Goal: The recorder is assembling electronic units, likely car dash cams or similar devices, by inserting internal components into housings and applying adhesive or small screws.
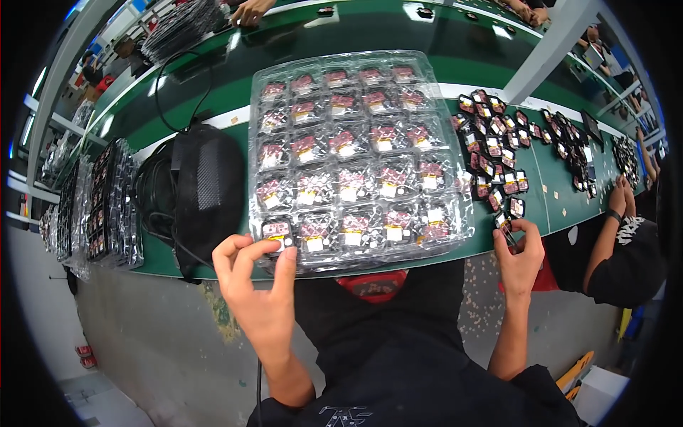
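Note:
A clear plastic blister tray [466,206] lies on the green bench in front of me, its pockets filled with small black devices. At its near left corner my left hand [260,292] grips one small black device [277,229] with a pink, yellow and white face between thumb and fingers. Off the tray's near right corner, my right hand [519,260] pinches another such device [503,224], seen at a slant, at the near end of a loose heap [491,142] of the same devices.
A black bag [213,192] with a cable stands left of the tray, beside upright stacks of filled trays [107,206]. A grey post [548,57] rises at the far right. Beyond runs a green conveyor [320,32]; a person [619,235] sits at the right.

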Action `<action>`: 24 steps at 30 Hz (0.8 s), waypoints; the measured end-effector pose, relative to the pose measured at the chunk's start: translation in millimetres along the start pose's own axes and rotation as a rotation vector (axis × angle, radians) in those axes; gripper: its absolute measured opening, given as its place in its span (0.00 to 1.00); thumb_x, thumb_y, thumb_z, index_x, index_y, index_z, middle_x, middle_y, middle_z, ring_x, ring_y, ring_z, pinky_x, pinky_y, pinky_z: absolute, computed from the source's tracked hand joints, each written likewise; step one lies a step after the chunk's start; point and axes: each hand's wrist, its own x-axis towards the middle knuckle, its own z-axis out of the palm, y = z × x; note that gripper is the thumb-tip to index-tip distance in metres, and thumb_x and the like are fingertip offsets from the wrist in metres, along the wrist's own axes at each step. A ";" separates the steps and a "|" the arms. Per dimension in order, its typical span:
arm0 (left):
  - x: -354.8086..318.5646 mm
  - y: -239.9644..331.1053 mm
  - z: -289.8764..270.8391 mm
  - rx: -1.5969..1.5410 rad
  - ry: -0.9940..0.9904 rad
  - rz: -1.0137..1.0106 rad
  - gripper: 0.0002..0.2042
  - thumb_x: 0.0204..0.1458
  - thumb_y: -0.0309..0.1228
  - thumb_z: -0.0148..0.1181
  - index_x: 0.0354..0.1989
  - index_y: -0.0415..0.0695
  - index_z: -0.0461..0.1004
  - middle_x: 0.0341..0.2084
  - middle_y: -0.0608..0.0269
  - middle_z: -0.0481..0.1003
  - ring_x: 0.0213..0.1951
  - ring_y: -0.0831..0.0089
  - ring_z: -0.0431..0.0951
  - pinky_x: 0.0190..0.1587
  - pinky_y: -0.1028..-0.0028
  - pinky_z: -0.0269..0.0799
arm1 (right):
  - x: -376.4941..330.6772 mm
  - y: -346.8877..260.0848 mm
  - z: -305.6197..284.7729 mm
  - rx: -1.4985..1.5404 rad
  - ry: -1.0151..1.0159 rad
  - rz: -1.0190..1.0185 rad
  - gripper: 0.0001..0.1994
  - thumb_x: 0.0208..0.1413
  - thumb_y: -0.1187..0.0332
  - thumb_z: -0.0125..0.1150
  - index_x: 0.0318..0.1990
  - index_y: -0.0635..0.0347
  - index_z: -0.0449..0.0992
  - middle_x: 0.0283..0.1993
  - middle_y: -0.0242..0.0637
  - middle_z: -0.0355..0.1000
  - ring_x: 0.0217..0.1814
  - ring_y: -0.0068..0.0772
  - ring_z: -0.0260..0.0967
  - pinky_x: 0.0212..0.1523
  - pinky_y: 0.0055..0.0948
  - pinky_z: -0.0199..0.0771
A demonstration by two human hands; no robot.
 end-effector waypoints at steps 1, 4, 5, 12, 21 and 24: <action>-0.5 -5.5 -1.8 -0.024 -0.021 -0.018 0.10 0.51 0.25 0.73 0.38 0.37 0.79 0.45 0.61 0.69 0.48 0.70 0.73 0.52 0.69 0.70 | -0.7 -0.1 -3.1 0.031 0.018 0.034 0.16 0.48 0.73 0.77 0.43 0.63 0.76 0.37 0.33 0.73 0.25 0.23 0.55 0.27 0.27 0.60; -0.2 -15.1 -4.2 -0.192 -0.037 -0.123 0.09 0.49 0.26 0.74 0.37 0.39 0.82 0.43 0.62 0.70 0.48 0.66 0.72 0.53 0.69 0.68 | -2.9 -6.0 -9.5 0.150 0.072 0.031 0.17 0.46 0.74 0.77 0.42 0.63 0.76 0.38 0.33 0.73 0.23 0.18 0.53 0.24 0.24 0.56; -0.6 -15.5 -4.3 -0.210 -0.020 -0.157 0.08 0.52 0.25 0.73 0.38 0.39 0.82 0.43 0.61 0.70 0.48 0.66 0.72 0.54 0.69 0.67 | -3.6 -10.6 -10.5 0.249 0.100 -0.013 0.18 0.44 0.76 0.78 0.42 0.63 0.75 0.40 0.33 0.73 0.23 0.16 0.52 0.22 0.22 0.54; -0.4 -13.0 2.3 -0.155 0.017 -0.118 0.04 0.56 0.24 0.69 0.35 0.38 0.80 0.42 0.60 0.70 0.48 0.69 0.71 0.55 0.71 0.66 | -9.2 -46.9 -18.2 0.484 0.049 -0.259 0.25 0.38 0.72 0.83 0.44 0.61 0.75 0.45 0.40 0.76 0.21 0.12 0.55 0.22 0.17 0.58; -1.8 -13.7 7.2 -0.335 0.034 -0.175 0.16 0.59 0.22 0.65 0.54 0.35 0.69 0.44 0.63 0.68 0.48 0.73 0.72 0.58 0.72 0.66 | -21.1 -100.7 -9.0 0.654 -0.234 -0.464 0.26 0.38 0.64 0.88 0.42 0.62 0.77 0.43 0.43 0.79 0.23 0.17 0.64 0.21 0.19 0.66; 2.1 -16.8 2.3 -0.446 -0.017 -0.221 0.18 0.60 0.22 0.64 0.56 0.36 0.67 0.43 0.64 0.67 0.48 0.75 0.71 0.58 0.73 0.66 | -22.5 -112.3 -6.6 0.691 -0.280 -0.501 0.26 0.37 0.63 0.88 0.41 0.62 0.77 0.42 0.44 0.80 0.28 0.26 0.73 0.24 0.23 0.74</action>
